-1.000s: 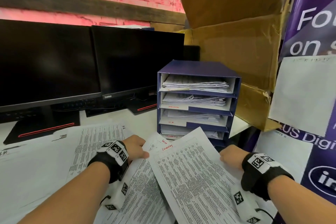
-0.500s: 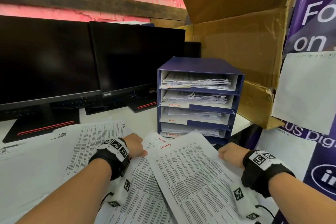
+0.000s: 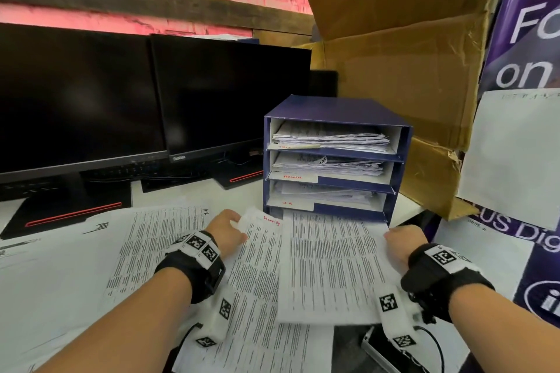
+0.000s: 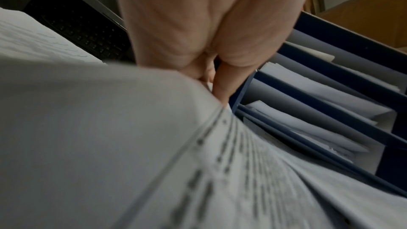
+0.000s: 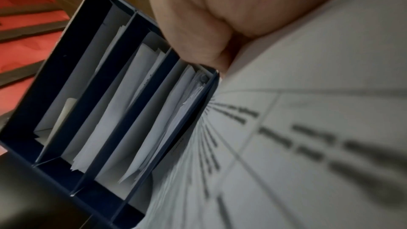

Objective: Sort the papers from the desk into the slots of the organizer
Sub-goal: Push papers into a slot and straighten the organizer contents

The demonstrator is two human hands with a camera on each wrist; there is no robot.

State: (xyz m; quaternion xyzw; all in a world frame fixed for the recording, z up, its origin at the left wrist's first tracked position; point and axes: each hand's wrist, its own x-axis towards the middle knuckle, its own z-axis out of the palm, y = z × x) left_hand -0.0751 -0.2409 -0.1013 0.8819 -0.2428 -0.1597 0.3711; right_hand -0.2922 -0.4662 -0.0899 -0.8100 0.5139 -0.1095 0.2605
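The right hand grips the right edge of a white printed sheet of paper, fingers curled under it and thumb on top, as the right wrist view shows. The left hand pinches the top corner of a second white printed sheet with a red handwritten word, which lies just beside the first one and is partly covered by it. So both hands are closed on paper, each on its own sheet, and they are apart from each other.

The first sheet has its long axis pointing away from the person, straight toward the dark blue cardboard organizer with 4 slots. Its far short edge is already at the mouth of the lowest slot; whether it is inside I cannot tell, because the sheet itself hides that slot in the head view. The 3 upper slots hold stacks of paper and 2 carry red labels.

In my judgement the step in hand is feeding this sheet into the bottom slot. The next move calls for a flat, level push forward, keeping the sheet square to the opening so that it does not buckle against the papers already there. More printed sheets lie on the white desk to the left, in front of 2 black monitors; they are not yet sorted.
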